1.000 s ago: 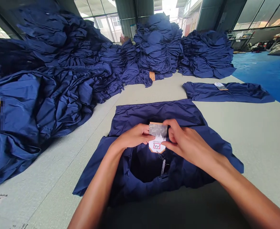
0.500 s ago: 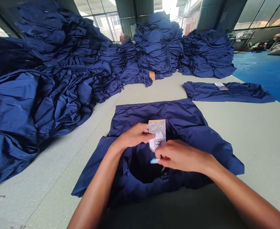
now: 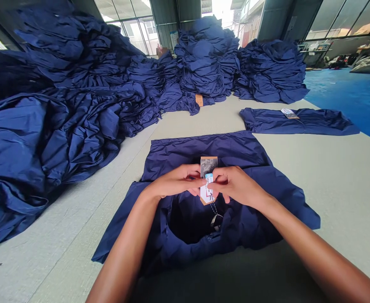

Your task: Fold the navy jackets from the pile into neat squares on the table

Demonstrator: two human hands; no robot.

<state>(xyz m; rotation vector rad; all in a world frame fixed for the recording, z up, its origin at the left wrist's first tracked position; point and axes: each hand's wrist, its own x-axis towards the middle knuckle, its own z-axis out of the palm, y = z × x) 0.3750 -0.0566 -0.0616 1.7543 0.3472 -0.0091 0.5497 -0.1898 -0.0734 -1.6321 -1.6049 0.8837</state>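
Both my hands meet over a navy garment (image 3: pixel 203 147) lying flat on the table, its neck opening dark and hollow below them. My left hand (image 3: pixel 177 181) pinches the edge of a card hang tag (image 3: pixel 208 166), which has a grey picture on top and a white lower part with a red mark. My right hand (image 3: pixel 237 185) holds a small light blue tag piece (image 3: pixel 208 179) against the card. A thin chain with a small metal piece (image 3: pixel 215 219) dangles below the tags, over the opening.
Large heaps of navy garments (image 3: pixel 77 97) rise along the left and back of the pale green table (image 3: pixel 330 202). Another navy garment (image 3: pixel 298 122) with a tag lies flat at the right. A blue floor (image 3: pixel 352 97) lies beyond the table edge.
My right hand has risen from below the card back up to it, bringing the light blue piece to the tags. The left hand stays on the card.
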